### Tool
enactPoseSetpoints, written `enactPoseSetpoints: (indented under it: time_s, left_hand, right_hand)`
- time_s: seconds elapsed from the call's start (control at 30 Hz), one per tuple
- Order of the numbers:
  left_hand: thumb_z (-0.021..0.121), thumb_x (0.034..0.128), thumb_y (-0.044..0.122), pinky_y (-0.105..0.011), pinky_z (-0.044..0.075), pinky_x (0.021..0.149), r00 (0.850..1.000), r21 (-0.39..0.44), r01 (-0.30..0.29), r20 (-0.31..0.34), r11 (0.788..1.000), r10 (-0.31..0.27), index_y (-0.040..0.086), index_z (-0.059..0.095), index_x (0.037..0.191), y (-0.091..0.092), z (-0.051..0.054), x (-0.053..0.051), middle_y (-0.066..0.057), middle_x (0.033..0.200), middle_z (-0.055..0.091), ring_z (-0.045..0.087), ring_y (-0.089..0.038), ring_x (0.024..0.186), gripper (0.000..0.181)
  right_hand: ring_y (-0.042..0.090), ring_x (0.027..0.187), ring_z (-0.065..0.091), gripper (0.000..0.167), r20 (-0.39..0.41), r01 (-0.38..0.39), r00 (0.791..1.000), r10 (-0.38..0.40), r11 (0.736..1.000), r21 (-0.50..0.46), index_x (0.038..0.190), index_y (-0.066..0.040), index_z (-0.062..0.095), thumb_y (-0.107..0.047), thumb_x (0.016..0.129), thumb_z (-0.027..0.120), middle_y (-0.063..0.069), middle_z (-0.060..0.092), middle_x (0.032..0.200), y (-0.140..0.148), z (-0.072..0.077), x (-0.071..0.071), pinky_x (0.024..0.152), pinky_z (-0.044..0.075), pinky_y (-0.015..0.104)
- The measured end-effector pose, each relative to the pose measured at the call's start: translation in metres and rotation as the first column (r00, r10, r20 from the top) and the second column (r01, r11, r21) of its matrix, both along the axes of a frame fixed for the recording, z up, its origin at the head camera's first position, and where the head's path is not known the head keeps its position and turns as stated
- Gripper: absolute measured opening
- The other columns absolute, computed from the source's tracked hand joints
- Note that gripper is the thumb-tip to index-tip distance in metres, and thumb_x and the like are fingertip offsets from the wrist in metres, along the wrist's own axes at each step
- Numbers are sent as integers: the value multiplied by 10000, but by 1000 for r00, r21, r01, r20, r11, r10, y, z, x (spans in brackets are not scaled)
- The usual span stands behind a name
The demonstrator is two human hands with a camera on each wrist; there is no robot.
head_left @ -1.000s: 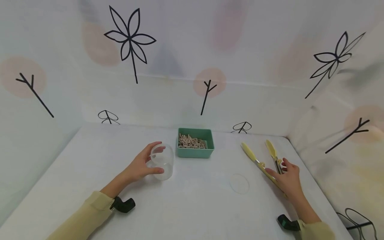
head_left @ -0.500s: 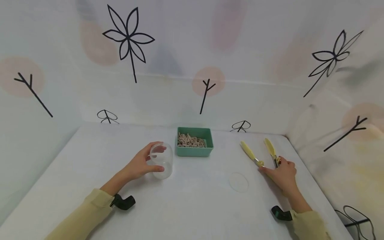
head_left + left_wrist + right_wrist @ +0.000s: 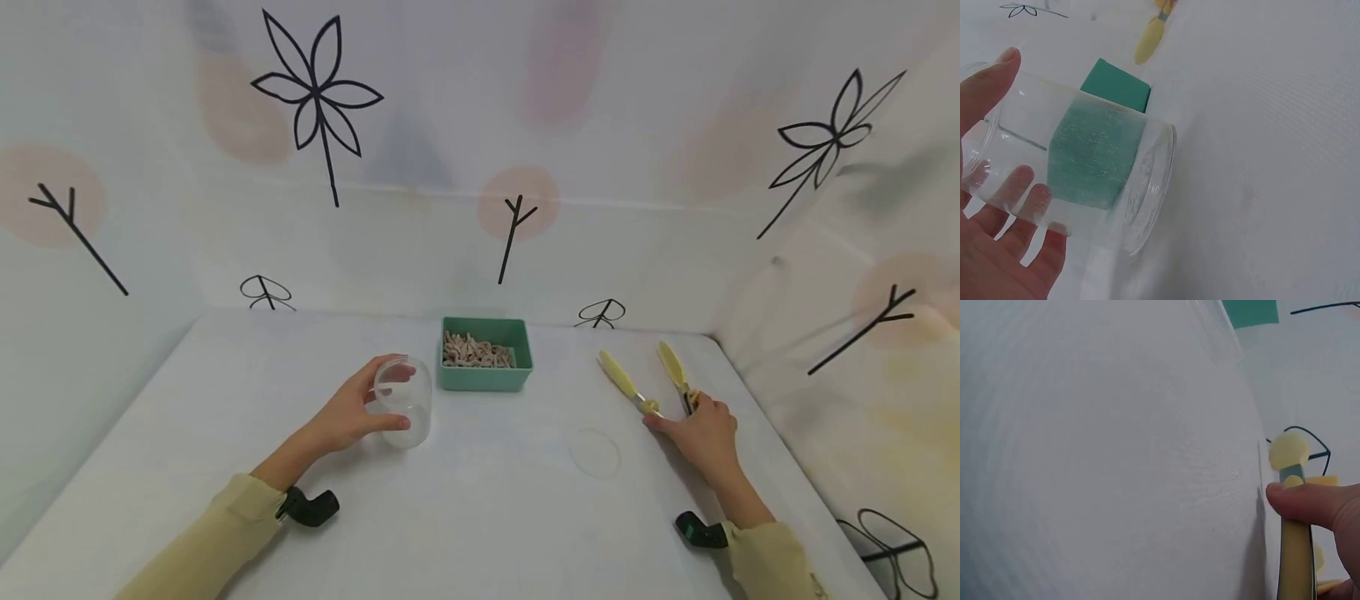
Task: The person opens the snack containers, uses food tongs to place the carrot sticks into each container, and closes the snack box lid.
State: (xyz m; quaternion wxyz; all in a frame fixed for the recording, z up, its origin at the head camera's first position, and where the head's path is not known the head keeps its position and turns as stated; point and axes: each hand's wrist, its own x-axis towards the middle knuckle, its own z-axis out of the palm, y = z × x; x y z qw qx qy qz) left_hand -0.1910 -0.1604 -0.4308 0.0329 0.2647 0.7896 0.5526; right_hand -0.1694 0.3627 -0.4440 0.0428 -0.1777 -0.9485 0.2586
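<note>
My left hand (image 3: 347, 414) holds a clear plastic cup (image 3: 413, 421) from its left side, thumb in front and fingers behind. The cup looks upright and see-through, with nothing visible inside; in the left wrist view its base (image 3: 1150, 187) is close to the white surface. At the right, my right hand (image 3: 705, 437) grips a pair of tongs (image 3: 619, 375) with yellow tips and metal arms. The tongs' arms are spread apart and their tips point toward the back. In the right wrist view my thumb (image 3: 1310, 503) presses on one yellow arm (image 3: 1295, 556).
A green rectangular box (image 3: 486, 381) stands at the back middle, holding many small pale beige pieces (image 3: 476, 352). A faint transparent ring (image 3: 619, 458), perhaps a lid, lies between the cup and the tongs. Patterned white walls (image 3: 420, 250) border the white table (image 3: 480, 517).
My right hand has slid forward and slightly left along the tongs and now grips them nearer the middle. The left hand and cup have stayed in place.
</note>
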Motion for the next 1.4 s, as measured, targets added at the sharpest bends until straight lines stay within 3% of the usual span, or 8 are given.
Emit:
enactPoseSetpoints:
  time_s: [0.1,0.27,0.5,0.57,0.73,0.93,1.13,1.4]
  left_hand:
    - [855,798,142,-595,383,1041,1000,-1,1,0,1000,-1,192,431,1438,0,1,0,-109,1402,543,470,-290,1314,769]
    - [844,805,117,-598,380,1034,1000,0,3,-4,1000,-3,188,423,1443,1,3,2,-128,1407,536,464,-298,1324,768]
    - [826,809,62,-616,375,1034,1000,-9,-11,7,1000,12,194,415,1448,0,0,3,-114,1410,539,460,-311,1331,771]
    - [825,811,63,-614,373,1040,1000,-12,-9,11,1000,9,199,411,1451,-1,0,4,-116,1413,535,459,-309,1332,775]
    - [824,812,55,-605,379,1039,1000,-13,-6,5,1000,6,201,400,1460,0,0,4,-138,1419,524,458,-304,1331,788]
    - [820,811,40,-614,375,1037,1000,-13,-12,-8,1000,11,196,392,1465,0,1,4,-144,1423,523,456,-305,1337,797]
    - [829,813,73,-612,373,1043,1000,-35,-15,-11,999,14,213,386,1468,0,3,4,-87,1426,530,453,-299,1340,803]
    - [841,815,138,-616,362,1051,1000,-37,-3,-8,999,3,223,385,1469,1,2,1,-75,1431,528,454,-287,1341,802]
  right_hand:
    - [579,1222,301,1080,-48,-63,997,63,998,-7,1423,207,264,-461,784,823,431,307,1336,-2,8,1,958,334,657]
    - [445,1020,490,1004,-135,-199,971,196,980,-4,1419,160,321,-429,791,837,351,391,1271,-14,29,0,812,437,545]
    - [344,992,565,952,-62,-330,943,326,942,-66,1454,85,293,-458,845,782,300,487,1335,-44,55,-4,726,473,386]
    - [311,916,563,836,-62,-366,930,362,928,-74,1395,74,371,-432,864,772,266,542,1245,-52,61,-4,678,457,345]
    - [243,778,539,552,-85,-465,883,461,885,-32,1196,26,516,-349,881,772,129,591,938,-68,76,-7,592,430,328]
    - [248,906,623,519,-50,-580,810,584,812,67,1251,31,537,-273,895,760,136,630,1068,-81,86,-18,717,513,385]
    - [191,781,551,341,29,-652,755,655,746,132,1122,-28,596,-252,910,742,36,628,913,-94,95,-33,655,464,357]
    - [181,773,559,445,135,-705,708,693,685,181,1242,-11,591,-263,908,743,40,657,965,-115,109,-58,659,476,340]
